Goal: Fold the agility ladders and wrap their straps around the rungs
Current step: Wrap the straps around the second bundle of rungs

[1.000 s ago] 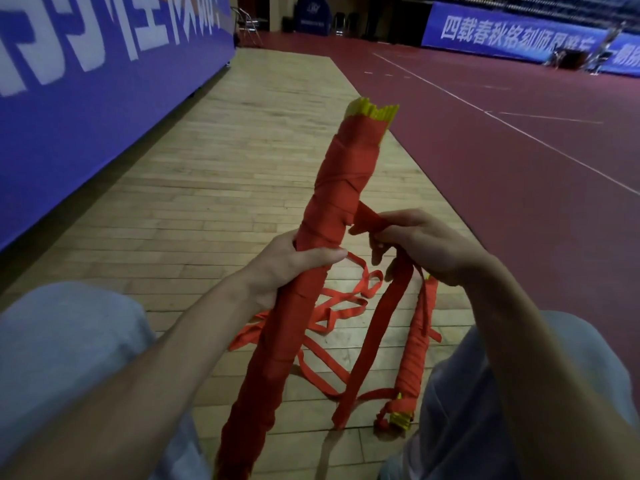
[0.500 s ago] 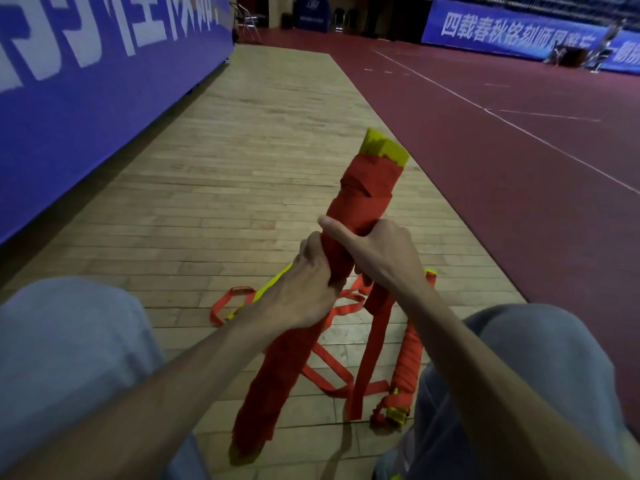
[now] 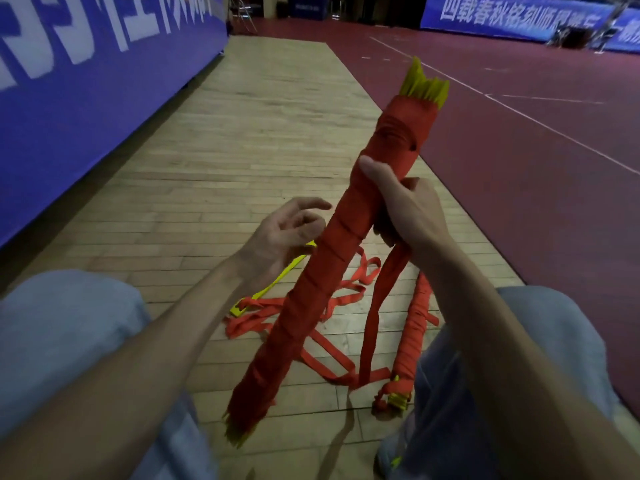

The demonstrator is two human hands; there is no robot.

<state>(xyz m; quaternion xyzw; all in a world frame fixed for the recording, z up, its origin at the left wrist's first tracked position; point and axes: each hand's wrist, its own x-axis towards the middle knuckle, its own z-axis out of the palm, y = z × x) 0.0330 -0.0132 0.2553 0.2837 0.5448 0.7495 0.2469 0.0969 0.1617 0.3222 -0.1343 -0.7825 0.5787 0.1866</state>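
A bundle of yellow rungs wound in red strap (image 3: 332, 258) slants up between my knees, yellow ends showing at top and bottom. My right hand (image 3: 405, 206) grips its upper part, thumb laid along the wrap, and also holds the loose red strap tail (image 3: 377, 306) that hangs down to the floor. My left hand (image 3: 284, 233) hovers just left of the bundle with fingers spread, holding nothing. A second wrapped bundle (image 3: 414, 330) lies on the floor by my right knee. Loose red straps (image 3: 249, 320) and a yellow rung (image 3: 273, 282) lie behind the held bundle.
I sit on a wooden floor strip (image 3: 263, 133) with my knees in pale trousers (image 3: 62, 327) on either side. A blue banner wall (image 3: 86, 71) runs along the left. Dark red court floor (image 3: 540, 174) with white lines spreads to the right.
My left hand has let go of the bundle and opened to its left. My right hand has moved up and now carries the bundle alone, which is raised and tilted more to the right.
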